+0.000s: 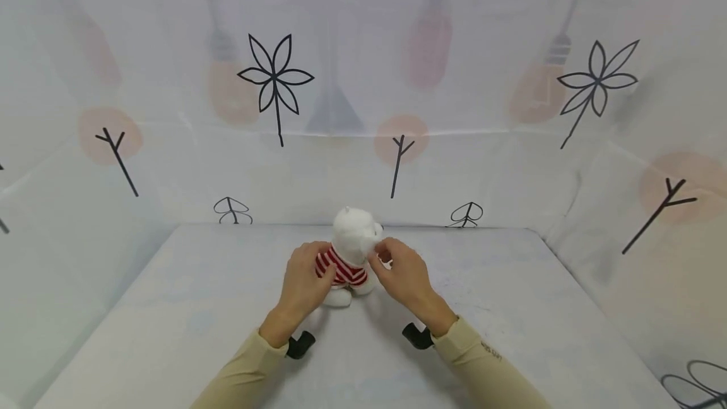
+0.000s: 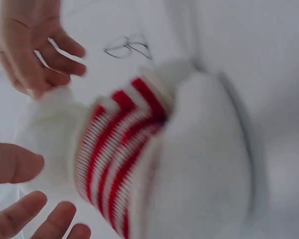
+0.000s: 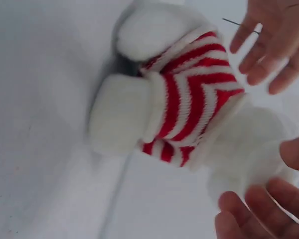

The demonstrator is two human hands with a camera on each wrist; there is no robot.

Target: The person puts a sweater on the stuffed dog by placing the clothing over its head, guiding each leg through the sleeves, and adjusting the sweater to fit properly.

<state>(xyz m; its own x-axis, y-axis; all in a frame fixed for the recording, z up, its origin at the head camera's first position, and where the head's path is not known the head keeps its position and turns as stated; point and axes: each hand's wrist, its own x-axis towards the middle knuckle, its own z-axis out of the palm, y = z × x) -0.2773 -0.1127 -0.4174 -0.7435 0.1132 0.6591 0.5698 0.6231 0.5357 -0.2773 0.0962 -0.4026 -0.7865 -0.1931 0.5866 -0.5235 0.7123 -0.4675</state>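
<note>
A white plush bear point(image 1: 354, 232) in a red-and-white striped knit sweater point(image 2: 120, 159) sits upright on the white surface, its head turned toward the right. Beside its left side is my left hand point(image 1: 307, 276), fingers loosely extended and thumb near the sweater; in the right wrist view those fingers hang a little apart from the knit. My right hand point(image 1: 406, 273) is at the head, thumb and fingers pinching a white fuzzy part, seemingly an ear point(image 3: 261, 162). The bear's legs point(image 3: 120, 114) rest on the surface. Its face is mostly hidden.
The white tabletop point(image 1: 511, 308) spreads around the bear. Behind and beside it hangs a pale cloth wall point(image 1: 341, 169) printed with flowers, twigs and lamps. Black angled pieces point(image 1: 301, 344) stick out at both wrists, under the beige sleeves point(image 1: 244, 371).
</note>
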